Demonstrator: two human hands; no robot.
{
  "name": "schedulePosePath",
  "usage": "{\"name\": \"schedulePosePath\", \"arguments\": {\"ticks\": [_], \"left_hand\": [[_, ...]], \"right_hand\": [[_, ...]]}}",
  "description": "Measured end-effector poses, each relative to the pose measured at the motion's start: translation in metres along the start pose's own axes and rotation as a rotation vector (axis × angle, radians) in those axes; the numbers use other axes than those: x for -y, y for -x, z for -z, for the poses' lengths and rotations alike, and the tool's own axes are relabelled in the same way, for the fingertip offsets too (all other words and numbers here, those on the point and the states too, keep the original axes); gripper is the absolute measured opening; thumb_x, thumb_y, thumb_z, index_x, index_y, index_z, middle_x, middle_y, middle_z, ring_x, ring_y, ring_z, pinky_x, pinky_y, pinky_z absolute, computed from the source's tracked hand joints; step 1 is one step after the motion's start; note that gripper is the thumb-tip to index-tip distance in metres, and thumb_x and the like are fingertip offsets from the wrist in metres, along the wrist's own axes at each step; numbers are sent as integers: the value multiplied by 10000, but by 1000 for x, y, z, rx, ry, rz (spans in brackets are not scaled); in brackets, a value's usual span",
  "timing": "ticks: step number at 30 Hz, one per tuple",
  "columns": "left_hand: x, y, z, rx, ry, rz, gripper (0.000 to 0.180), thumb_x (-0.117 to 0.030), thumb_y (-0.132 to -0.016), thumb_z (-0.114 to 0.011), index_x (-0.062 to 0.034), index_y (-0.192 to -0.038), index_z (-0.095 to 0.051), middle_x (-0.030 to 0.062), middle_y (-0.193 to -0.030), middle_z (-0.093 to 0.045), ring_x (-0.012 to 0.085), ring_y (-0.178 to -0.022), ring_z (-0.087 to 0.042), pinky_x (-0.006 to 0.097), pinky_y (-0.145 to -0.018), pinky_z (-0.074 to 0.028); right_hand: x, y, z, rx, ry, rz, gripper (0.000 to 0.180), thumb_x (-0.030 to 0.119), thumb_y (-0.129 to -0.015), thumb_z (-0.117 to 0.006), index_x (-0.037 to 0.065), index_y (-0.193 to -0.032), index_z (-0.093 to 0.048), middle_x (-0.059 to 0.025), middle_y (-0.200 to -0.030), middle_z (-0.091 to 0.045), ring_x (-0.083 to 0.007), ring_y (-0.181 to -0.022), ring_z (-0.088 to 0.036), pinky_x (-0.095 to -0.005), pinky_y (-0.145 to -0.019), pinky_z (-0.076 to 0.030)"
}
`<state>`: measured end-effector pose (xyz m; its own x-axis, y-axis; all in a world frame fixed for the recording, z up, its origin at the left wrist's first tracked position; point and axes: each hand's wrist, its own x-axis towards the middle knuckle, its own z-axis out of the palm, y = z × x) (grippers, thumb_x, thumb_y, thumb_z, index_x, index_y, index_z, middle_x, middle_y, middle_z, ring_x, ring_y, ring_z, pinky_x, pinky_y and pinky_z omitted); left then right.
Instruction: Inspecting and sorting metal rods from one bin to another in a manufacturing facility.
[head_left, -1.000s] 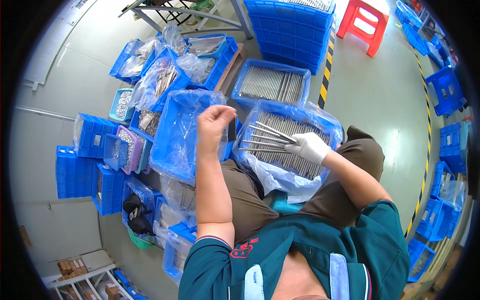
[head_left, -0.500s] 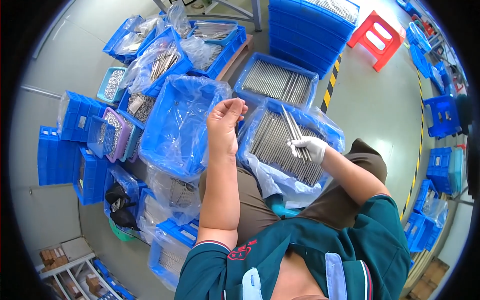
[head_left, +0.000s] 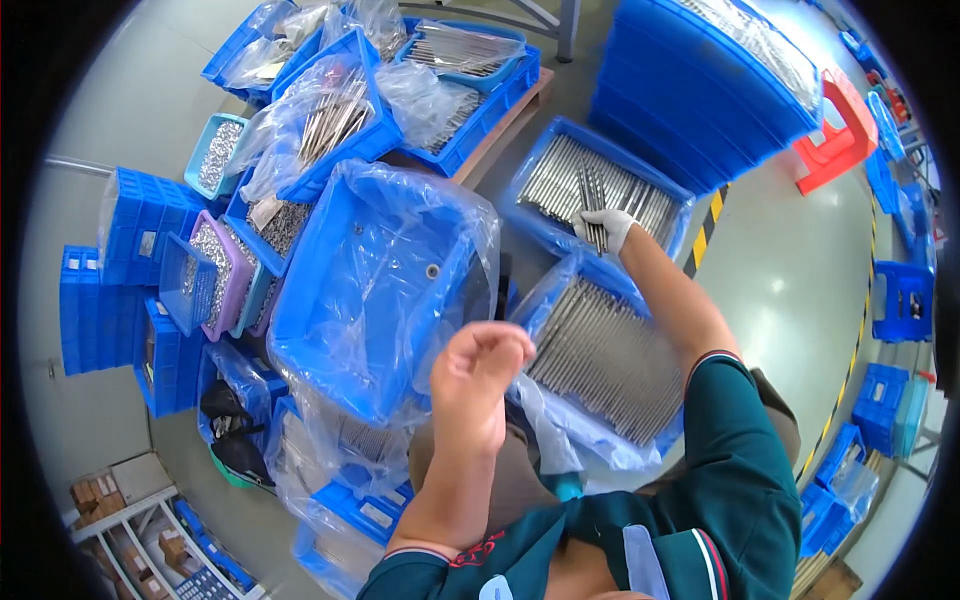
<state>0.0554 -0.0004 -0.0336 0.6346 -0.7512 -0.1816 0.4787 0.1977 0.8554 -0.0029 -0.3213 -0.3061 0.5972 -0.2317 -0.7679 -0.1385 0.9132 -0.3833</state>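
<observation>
My right hand (head_left: 612, 228), in a white glove, is closed around a small bunch of slim metal rods (head_left: 592, 188). It holds them tilted over the far blue crate (head_left: 522, 188), which is filled with rows of similar rods. Closer to me stands a plastic-lined crate (head_left: 545, 292) with more metal rods (head_left: 605, 355) lying side by side. My bare left hand (head_left: 482, 378) is raised between this crate and a large lined blue crate (head_left: 310, 290) on the left. Its fingers are curled together, and whatever may be inside them is hidden. A small ring-shaped piece (head_left: 432, 271) lies in the large crate.
Stacked blue crates (head_left: 690, 95) rise at the far right, beside a red stool (head_left: 845, 140). Bagged rods (head_left: 335, 125) fill crates at the far left. Baskets of small metal parts (head_left: 218, 155) and a purple basket (head_left: 235, 275) stand left. Yellow-black tape (head_left: 708, 232) marks the floor.
My right hand has carried the rods from above the near crate forward to the far crate. My left hand has come lower and closer to me. The whole view has shifted.
</observation>
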Motion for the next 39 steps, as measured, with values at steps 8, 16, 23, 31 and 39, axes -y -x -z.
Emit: {"name": "schedulePosePath", "arguments": {"ticks": [8, 16, 23, 31, 39], "left_hand": [[-6, -16, 14, -7, 104, 106, 246, -191, -818, -675, 21, -915, -596, 112, -857, -599, 183, -811, -548, 292, -724, -413], [-9, -36, 15, -138, 127, 225, 270, -267, -762, -728, -24, -801, -618, 99, -753, -603, 197, -690, -529, 319, -583, -378], [-9, -35, 18, -122, 147, 239, 276, -267, -763, -729, -19, -808, -618, 103, -764, -605, 196, -686, -530, 313, -563, -375], [-14, -30, 25, -145, 125, 216, 286, -279, -759, -734, -24, -813, -616, 106, -777, -608, 197, -687, -535, 304, -554, -380], [-12, -29, 22, -63, 209, 246, 288, -281, -763, -731, -23, -814, -613, 110, -783, -608, 201, -692, -538, 306, -552, -379]], "right_hand": [[24, -127, -2, 42, -274, 102, 220, 105, -933, -429, -52, -1049, -530, -160, -928, -630, -284, -804, -642, -403, -760, -550], [9, -183, -24, -219, -166, 152, 244, 98, -937, -398, -71, -1092, -479, -218, -997, -602, -371, -863, -623, -459, -742, -557], [35, -204, -11, -233, -148, 152, 256, 100, -921, -454, -58, -1121, -477, -187, -1004, -600, -353, -889, -618, -466, -787, -538], [43, -171, -29, -937, 1278, 244, 376, 267, -764, -531, 22, -1030, -634, -217, -1021, -632, -322, -963, -624, -372, -818, -499], [87, -219, 70, -904, 1700, 360, 407, 242, -739, -641, 180, -1139, -608, -154, -1224, -539, -320, -1084, -553, -376, -898, -476]]}}
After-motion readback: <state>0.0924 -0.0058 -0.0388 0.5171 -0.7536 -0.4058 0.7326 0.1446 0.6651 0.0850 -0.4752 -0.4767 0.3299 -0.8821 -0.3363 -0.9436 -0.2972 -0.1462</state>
